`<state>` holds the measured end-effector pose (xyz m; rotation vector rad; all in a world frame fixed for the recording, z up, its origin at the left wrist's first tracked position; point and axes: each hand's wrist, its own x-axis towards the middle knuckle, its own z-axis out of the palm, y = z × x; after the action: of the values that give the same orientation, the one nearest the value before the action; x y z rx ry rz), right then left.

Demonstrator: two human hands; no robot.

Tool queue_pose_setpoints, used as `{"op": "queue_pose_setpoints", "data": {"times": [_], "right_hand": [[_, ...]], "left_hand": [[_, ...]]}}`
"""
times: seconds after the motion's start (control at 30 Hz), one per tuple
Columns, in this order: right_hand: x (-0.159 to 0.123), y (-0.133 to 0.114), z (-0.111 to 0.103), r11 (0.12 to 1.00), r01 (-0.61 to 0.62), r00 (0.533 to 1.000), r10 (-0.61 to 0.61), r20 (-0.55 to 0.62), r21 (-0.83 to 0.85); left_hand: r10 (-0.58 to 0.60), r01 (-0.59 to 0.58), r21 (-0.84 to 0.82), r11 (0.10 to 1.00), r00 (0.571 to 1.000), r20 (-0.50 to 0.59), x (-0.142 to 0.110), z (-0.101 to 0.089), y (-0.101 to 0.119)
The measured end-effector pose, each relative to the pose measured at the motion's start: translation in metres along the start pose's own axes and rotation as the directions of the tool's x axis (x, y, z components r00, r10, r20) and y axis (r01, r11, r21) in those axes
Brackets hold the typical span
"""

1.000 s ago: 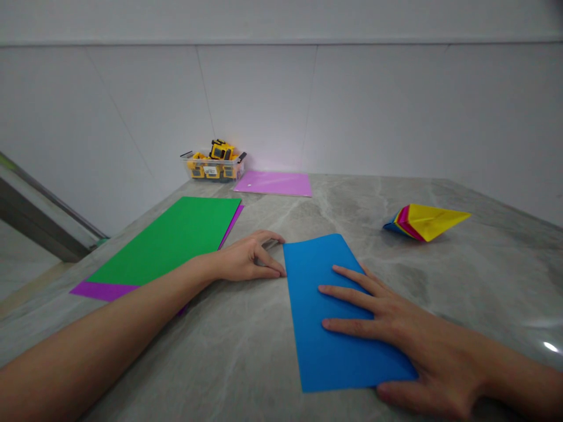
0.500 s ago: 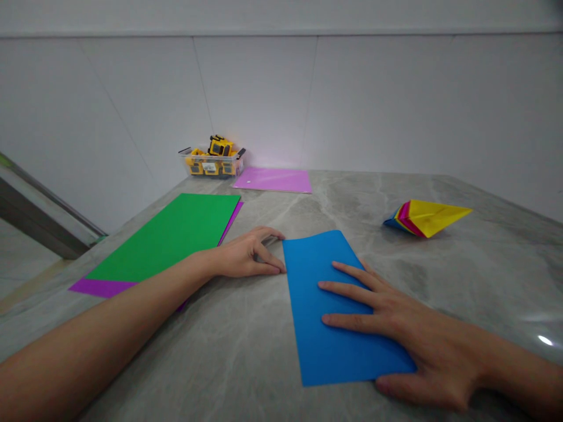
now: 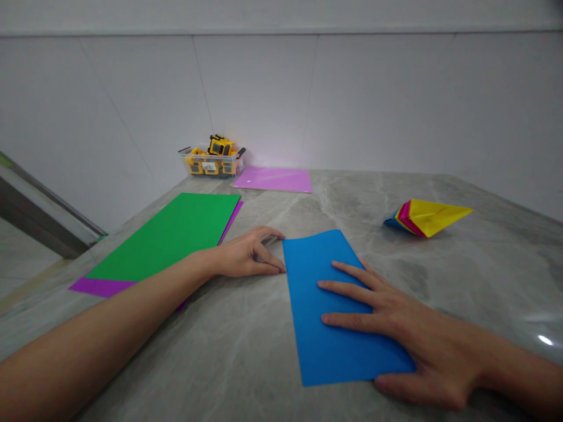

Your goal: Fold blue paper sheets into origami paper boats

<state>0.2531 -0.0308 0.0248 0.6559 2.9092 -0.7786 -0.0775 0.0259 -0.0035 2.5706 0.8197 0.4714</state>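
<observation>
Left hand: half open, thumb and index apart with a gap between, both tips at the left edge of the blue sheet, toward its far left corner. Nothing visible between the two; can't tell whether either tip bears on the edge. Right hand: wide open, palm down, fingers splayed over the right part of the sheet, thumb out by the near edge. Grips nothing.

Sheet is in front of the person, on the grey table, slightly right of centre. Left edge fully visible and straight; right edge partly covered by the right hand.

Room: strip of tabletop left of the sheet, below the left wrist; left forearm bounds it. More tabletop beyond the far edge, and off to the right past the right hand.

Sheet look: plain matte blue, longer front to back. Far edge bows upward toward a rounded far right corner; can't tell if that's a fold or a curl. Near left corner sharp.

Further out: green sheet on the left, on top of a purple sheet that sticks out at the near end and right side; left forearm overlaps both. Folded multicolour paper at right, well apart from the blue. Pink sheet at the back, beside a clear bin of yellow toy vehicles, by the wall.
</observation>
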Motion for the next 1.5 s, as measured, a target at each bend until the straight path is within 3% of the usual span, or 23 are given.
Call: {"op": "queue_pose_setpoints", "data": {"times": [1.5], "right_hand": [[-0.0004, 0.0031, 0.0010, 0.999, 0.014, 1.000, -0.013, 0.014, -0.044]], "left_hand": [[0.006, -0.006, -0.001, 1.000, 1.000, 0.023, 0.0006, -0.0021, -0.0008]]}}
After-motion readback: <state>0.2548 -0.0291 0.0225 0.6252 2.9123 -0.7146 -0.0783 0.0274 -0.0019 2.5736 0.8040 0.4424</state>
